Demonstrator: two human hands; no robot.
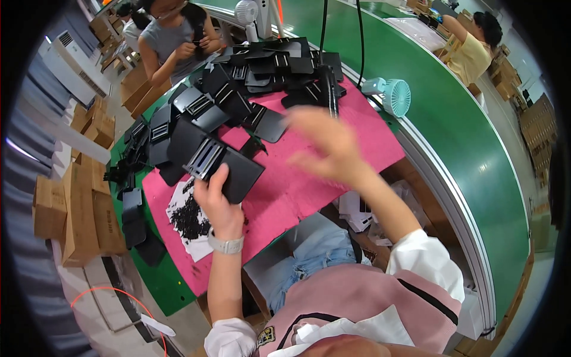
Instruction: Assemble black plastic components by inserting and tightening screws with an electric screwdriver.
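Note:
My left hand (219,205) is closed on a black plastic part (241,175) with two flat panels and a slotted metal-look hinge in the middle. It is held tilted above the pink mat (279,199). My right hand (330,146) is blurred by motion over the mat, thumb and fingers apart, with nothing seen in it. Just behind it a black electric screwdriver (329,89) hangs upright on a cable. Under my left hand lies a white sheet (203,253) bearing a heap of tiny black pieces (189,220), too small to name.
Similar black parts (276,62) are piled at the back and along the left of the green table (160,288). A teal fan (395,98) stands at the right, a white fan (245,13) at the back. Co-workers sit opposite and far right. Cardboard boxes (77,208) stand left.

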